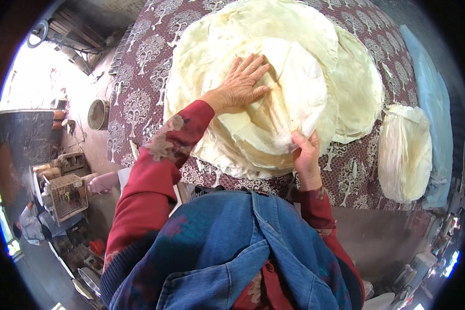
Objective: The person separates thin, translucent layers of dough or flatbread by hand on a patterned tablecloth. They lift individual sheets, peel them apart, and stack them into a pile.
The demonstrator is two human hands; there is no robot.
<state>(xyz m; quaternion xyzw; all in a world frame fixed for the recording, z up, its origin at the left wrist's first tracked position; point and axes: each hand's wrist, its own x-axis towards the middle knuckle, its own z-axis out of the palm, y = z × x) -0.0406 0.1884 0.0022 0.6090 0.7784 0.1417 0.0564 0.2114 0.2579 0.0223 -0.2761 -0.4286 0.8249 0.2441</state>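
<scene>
A pile of large, thin, pale round flatbread sheets [255,19] lies before me on a patterned cloth [137,100]. On it rests a smaller, partly folded flatbread [304,85] with creases and light brown patches. My left hand [242,85] presses flat on this flatbread near its middle, palm down, fingers slightly spread. At its near right edge, my right hand [307,153] pinches the rim between thumb and fingers. Under the pile's right side, another wide sheet [358,85] sticks out over the cloth.
To the right lie a folded flatbread bundle [405,155] and a blue plastic sheet [430,85]. Left of the cloth, a round pan [98,115], a pink jug [104,183] and a plastic crate [66,193] are visible. Another person [31,224] is at the far left.
</scene>
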